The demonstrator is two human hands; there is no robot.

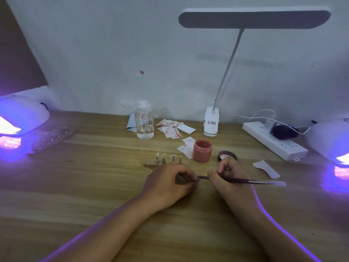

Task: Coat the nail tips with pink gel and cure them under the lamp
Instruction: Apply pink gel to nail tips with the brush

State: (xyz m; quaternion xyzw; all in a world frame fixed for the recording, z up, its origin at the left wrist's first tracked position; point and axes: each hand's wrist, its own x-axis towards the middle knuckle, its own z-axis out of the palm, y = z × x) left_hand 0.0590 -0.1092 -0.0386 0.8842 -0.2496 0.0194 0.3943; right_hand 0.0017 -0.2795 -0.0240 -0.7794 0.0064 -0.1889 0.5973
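My right hand (229, 177) grips a thin gel brush (251, 181) that lies level, its tip pointing left. My left hand (170, 183) is closed near the brush tip; what its fingers pinch is hidden, perhaps a nail tip on its stand. Just beyond my hands a small wooden holder (164, 163) carries several nail tips on metal stands. An open jar of pink gel (202, 150) stands to its right, with its lid (227, 155) beside it. A glowing curing lamp (20, 116) sits at far left and another curing lamp (332, 140) at far right.
A second strip of nail tips (51, 139) lies by the left lamp. At the back stand a clear bottle (144, 120), stained wipes (171, 128), a white desk lamp (211, 121) and a power strip (273, 139). A paper scrap (266, 168) lies right of my hands.
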